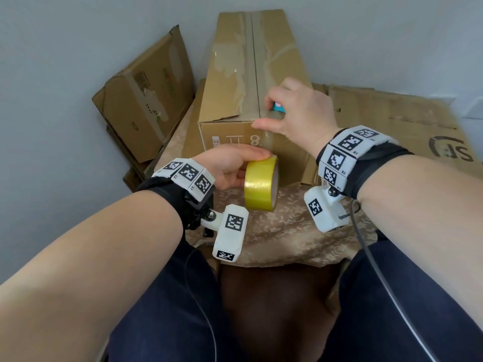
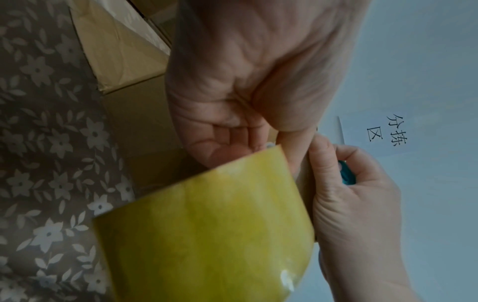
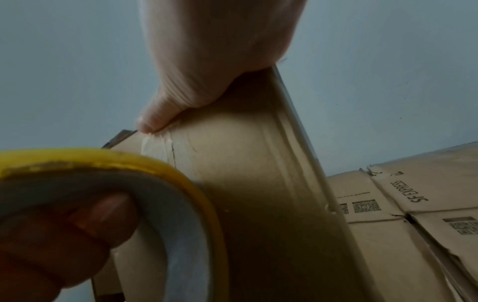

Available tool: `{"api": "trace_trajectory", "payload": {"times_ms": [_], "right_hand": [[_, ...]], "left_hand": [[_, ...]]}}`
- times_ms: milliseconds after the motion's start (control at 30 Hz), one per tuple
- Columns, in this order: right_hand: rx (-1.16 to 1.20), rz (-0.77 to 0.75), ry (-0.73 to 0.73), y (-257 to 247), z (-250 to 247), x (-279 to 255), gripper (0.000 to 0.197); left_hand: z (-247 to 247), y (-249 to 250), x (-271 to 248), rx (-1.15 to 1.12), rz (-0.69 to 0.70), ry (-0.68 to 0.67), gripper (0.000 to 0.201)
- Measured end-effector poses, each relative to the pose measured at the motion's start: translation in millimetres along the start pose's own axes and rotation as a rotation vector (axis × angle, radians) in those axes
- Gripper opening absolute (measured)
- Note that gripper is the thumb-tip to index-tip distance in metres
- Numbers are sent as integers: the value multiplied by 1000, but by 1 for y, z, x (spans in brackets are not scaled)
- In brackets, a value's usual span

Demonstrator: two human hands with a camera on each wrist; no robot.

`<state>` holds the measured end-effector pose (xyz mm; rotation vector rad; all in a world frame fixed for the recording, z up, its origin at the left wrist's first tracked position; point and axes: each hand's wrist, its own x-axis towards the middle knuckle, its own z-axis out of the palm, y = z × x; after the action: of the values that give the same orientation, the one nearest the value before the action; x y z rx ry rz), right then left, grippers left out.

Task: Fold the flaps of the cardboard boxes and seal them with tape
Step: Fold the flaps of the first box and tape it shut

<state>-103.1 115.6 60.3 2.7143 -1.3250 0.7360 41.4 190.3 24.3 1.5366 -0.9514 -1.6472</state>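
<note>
Two hands work at the near end of a tall cardboard box [image 1: 251,82] standing on a desk [image 1: 282,231] covered with a floral cloth. The left hand [image 1: 230,165] grips a yellow roll of tape [image 1: 261,186], fingers hooked through its core, just below and in front of the box's near face. A clear strip of tape [image 1: 269,142] runs from the roll up that face to the top edge, along the closed centre seam. The right hand [image 1: 295,113] rests at that edge, thumb pressed on the strip, fingers curled round a small teal tool [image 1: 278,107]; most of the tool is hidden in the fist, though a thin blade shows in the left wrist view.

Flattened cartons [image 1: 146,100] lean against the pale wall to the left. More flat cardboard [image 1: 392,121], printed with codes and a courier logo, lies to the right behind the right wrist. The person's knees in dark trousers [image 1: 170,309] fill the foreground. The right wrist view is dim, and the far end of the box is hard to make out.
</note>
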Motion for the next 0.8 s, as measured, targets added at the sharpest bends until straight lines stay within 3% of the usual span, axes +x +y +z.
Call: {"api": "trace_trajectory", "payload": {"times_ms": [200,333,500,800], "right_hand": [[0,-18,18,0,4,1,54],[-31,-39,10,1,5,0,56],[-91,-58,-15,-2,2,-1,60],[-256,-119,-42,-7,2,0,69]], "left_hand": [[-1,-3,6,-19,1,-11,16],[-3,-5,6,-28,-15,-38,30],[-3,-6,3,-76,-38,-71,18],[-2,-7,-9,-109,-13,-152,29]]}}
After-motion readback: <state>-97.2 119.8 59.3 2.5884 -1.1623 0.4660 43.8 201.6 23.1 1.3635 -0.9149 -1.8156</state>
